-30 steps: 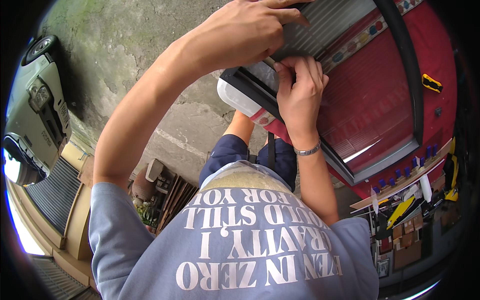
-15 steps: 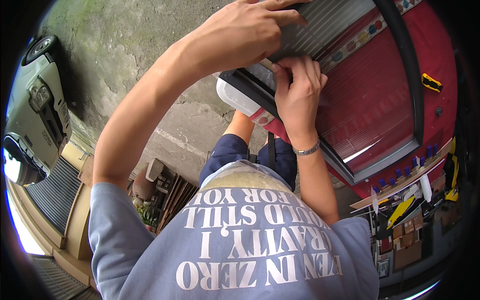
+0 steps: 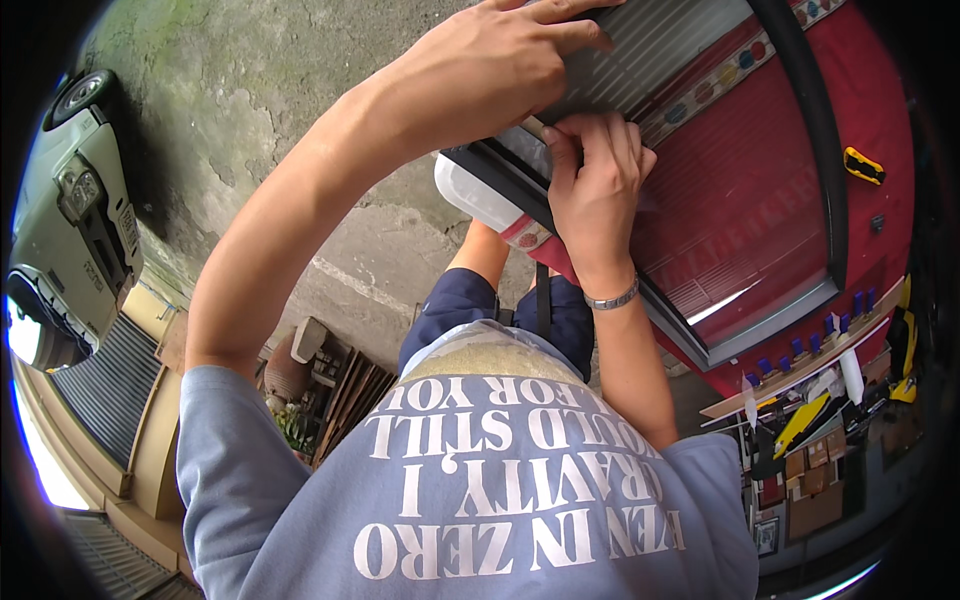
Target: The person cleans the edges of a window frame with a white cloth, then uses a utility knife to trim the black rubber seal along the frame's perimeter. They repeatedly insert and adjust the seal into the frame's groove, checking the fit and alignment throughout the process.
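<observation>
A person's right fingers (image 3: pixel 598 132) are curled in toward the thumb at the near edge of a dark-framed glass panel (image 3: pixel 740 205); whether they pinch anything is hidden. Just beyond, the left fingers (image 3: pixel 580 36) lie spread over the panel's left edge, partly cut off by the picture's top; I cannot tell if they hold something. The panel extends rightward from both sets of fingers, on a red-covered table (image 3: pixel 880 95). Well right of the fingers sits a yellow-and-black tool (image 3: pixel 864 166); far left, a pale vehicle (image 3: pixel 75 240).
</observation>
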A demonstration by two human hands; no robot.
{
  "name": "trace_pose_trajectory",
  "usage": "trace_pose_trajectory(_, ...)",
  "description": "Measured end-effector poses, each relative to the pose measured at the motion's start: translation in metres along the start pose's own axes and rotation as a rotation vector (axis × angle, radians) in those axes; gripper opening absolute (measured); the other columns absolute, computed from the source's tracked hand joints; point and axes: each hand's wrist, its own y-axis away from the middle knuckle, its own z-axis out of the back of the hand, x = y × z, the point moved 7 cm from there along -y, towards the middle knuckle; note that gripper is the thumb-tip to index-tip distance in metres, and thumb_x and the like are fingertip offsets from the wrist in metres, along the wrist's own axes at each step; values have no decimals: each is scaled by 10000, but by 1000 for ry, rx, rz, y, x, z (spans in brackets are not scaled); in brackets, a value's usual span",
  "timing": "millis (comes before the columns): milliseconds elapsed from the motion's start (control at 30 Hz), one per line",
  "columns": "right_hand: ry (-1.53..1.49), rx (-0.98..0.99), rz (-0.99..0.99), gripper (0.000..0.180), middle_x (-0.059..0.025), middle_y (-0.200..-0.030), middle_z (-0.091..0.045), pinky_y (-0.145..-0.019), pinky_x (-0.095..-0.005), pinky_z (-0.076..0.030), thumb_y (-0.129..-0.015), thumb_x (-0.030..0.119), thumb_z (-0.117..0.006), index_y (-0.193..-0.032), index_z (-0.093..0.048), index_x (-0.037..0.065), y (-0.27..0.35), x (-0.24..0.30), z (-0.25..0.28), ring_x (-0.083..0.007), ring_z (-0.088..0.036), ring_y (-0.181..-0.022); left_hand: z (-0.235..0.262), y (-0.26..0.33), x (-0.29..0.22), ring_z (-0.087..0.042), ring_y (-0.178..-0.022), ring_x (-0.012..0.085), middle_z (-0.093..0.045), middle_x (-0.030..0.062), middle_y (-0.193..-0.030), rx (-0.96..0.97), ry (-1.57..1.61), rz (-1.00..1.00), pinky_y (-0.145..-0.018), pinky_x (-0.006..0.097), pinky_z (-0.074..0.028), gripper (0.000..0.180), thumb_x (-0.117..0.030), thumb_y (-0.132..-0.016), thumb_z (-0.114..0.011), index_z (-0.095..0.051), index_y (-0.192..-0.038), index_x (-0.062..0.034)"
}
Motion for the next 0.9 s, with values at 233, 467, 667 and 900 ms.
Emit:
trace_pose_trajectory(233, -9, -13, -12, 113, -44, -913, -577, -808, -407, -356, -894, 132, -730, -947, -631, 120, 0, 0, 1, -264, -562, -915, -2, 3, -1, -198, -1567, 327, -563, 132, -1415, -21, -85, 9, -1212, 597, -281, 139, -178, -814, -699, -774, -770, -70)
trace_pose_trajectory(467, -27, 1, -4, 113, -40, -918, -578, -813, -410, -352, -895, 132, -727, -952, -630, 122, 1, 0, 0, -259, -559, -916, -1, 4, -2, -191, -1569, 327, -556, 133, -1424, -28, -100, -6, -1216, 611, -268, 145, -182, -816, -691, -777, -763, -78)
trace_pose_trajectory(667, 4, 27, 32, 115, -36, -924, -582, -811, -411, -349, -895, 137, -726, -956, -630, 125, 2, 3, -1, -257, -556, -912, -4, 4, -4, -187, -1571, 328, -548, 135, -1433, -8, -79, -20, -1211, 621, -271, 145, -180, -817, -689, -780, -766, -80)
trace_pose_trajectory(900, -23, 25, 21, 122, -37, -924, -582, -806, -412, -345, -891, 141, -731, -961, -632, 125, 2, 0, -1, -257, -553, -909, -2, 3, -5, -167, -1575, 341, -536, 138, -1442, 6, -67, -7, -1206, 634, -272, 148, -184, -817, -698, -778, -770, -69)
